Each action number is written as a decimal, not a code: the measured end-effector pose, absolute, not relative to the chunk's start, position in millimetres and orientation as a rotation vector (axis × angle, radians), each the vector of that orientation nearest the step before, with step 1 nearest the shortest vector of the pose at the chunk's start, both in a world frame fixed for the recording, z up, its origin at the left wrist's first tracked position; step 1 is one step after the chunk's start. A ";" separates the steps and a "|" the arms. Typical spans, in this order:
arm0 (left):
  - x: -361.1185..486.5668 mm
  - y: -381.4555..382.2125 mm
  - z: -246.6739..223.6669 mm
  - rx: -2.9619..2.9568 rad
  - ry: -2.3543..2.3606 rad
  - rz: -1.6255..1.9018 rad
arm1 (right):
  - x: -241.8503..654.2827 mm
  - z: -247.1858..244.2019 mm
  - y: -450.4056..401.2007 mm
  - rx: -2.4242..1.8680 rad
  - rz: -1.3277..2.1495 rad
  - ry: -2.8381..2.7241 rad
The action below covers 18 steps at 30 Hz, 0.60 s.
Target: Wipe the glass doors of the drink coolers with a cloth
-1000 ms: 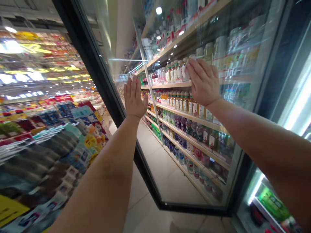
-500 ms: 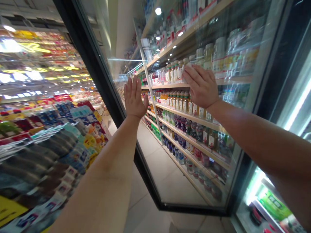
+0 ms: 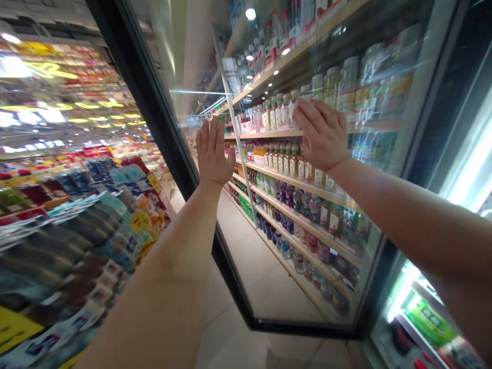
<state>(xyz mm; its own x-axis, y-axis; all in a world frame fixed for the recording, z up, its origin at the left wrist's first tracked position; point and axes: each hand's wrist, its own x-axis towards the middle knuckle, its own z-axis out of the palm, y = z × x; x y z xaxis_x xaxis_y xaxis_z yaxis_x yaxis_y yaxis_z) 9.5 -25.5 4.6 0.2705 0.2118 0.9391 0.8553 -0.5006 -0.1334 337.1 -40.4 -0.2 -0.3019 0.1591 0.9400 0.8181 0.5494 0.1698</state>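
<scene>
A glass cooler door (image 3: pixel 277 292) with a black frame stands swung open in front of me. My left hand (image 3: pixel 213 154) lies flat against the glass near the frame's left edge, its fingers stretched up and the thumb apart. Further right, my right hand (image 3: pixel 323 134) is pressed to the pane with bent fingers over a white cloth (image 3: pixel 298 110). Only a small edge of that cloth shows past the fingertips; the rest is hidden under the hand.
Shelves of bottled drinks (image 3: pixel 286 159) show in the glass. At left stands a display of packaged goods (image 3: pixel 80 225) with a yellow sign (image 3: pixel 17 330). Lit cooler shelves with a green pack (image 3: pixel 428 320) are at lower right. Tiled floor (image 3: pixel 230 341) runs below the door.
My right hand has slid slightly to the right on the glass with the cloth. My left hand has stayed nearly in the same spot.
</scene>
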 end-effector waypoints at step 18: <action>10.2 -25.6 4.5 -1.896 -0.949 -1.225 | 322.1 5.5 -30.3 -0.520 -1.126 -2.061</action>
